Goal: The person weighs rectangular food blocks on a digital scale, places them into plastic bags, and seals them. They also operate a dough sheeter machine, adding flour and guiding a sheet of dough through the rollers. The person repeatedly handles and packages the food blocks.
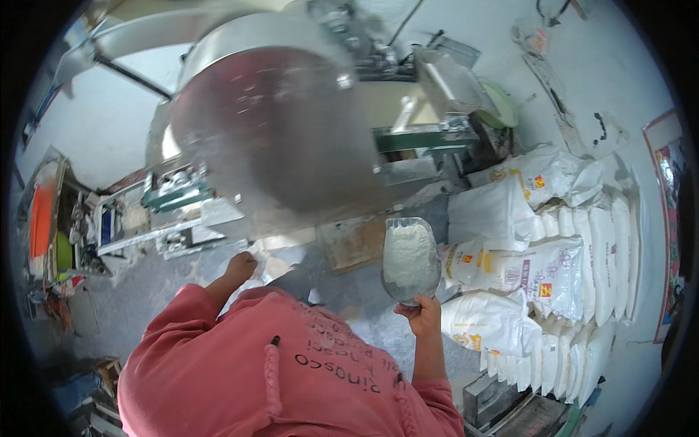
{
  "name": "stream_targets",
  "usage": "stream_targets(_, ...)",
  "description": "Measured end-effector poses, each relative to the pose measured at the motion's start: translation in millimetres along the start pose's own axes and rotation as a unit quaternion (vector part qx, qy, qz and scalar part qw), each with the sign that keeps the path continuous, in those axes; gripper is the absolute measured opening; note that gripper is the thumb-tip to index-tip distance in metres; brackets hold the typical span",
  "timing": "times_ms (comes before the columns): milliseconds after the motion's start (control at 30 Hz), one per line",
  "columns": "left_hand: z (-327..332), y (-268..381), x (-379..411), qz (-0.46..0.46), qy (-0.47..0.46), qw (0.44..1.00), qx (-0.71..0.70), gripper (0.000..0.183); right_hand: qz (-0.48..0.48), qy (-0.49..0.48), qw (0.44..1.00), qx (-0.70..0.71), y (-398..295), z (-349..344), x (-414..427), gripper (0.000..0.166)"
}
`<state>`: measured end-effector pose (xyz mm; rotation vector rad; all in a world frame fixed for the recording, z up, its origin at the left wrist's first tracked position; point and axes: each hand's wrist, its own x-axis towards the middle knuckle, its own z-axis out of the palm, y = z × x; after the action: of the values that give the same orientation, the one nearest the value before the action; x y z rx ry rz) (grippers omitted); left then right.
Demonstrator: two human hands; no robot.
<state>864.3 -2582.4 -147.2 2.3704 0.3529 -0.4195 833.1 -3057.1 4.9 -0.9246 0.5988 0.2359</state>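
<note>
My right hand [421,314] grips a metal scoop [386,278] heaped with white powder [410,257], held out right of my torso. My left hand [241,266] is at the left, beside the pale clutter below the machine; its fingers look curled, and whether anything lies in them cannot be made out. In front of me stands a large rounded metal machine drum [273,125], blurred, with a reddish reflection on its surface.
Stacked white sacks [600,257] line the right wall, with printed sacks [551,273] in front of them. A green metal frame [426,139] juts from the machine. A flat brown board [352,243] lies below the drum. Shelving with an orange item [42,218] stands far left.
</note>
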Motion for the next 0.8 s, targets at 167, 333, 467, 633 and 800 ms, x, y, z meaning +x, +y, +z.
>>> stream_targets(167, 31.6, 74.8, 66.1, 0.003, -0.157, 0.980, 0.119, 0.018, -0.061, 0.044, 0.996, 0.057, -94.8, -69.2, 94.8, 0.028)
stream_targets(333, 153.2, -29.3, 155.4, -0.158, -0.277, 0.942, 0.105, 0.015, -0.081, 0.079, 0.991, 0.076, -212.1, -113.6, 191.6, 0.031)
stream_targets(467, 197.6, 85.2, 187.9, -0.154, -0.308, 0.929, 0.137, 0.012, -0.102, 0.155, 0.980, 0.077, -322.5, -141.8, 244.7, 0.019)
stream_targets(633, 230.4, 147.6, 213.4, -0.205, -0.227, 0.933, 0.190, 0.018, -0.055, 0.191, 0.977, 0.079, -432.5, -173.9, 380.0, 0.016)
stream_targets(800, 227.3, 250.6, 224.7, 0.036, -0.283, 0.891, 0.354, 0.019, -0.034, 0.173, 0.976, 0.131, -508.9, -236.9, 575.5, 0.013)
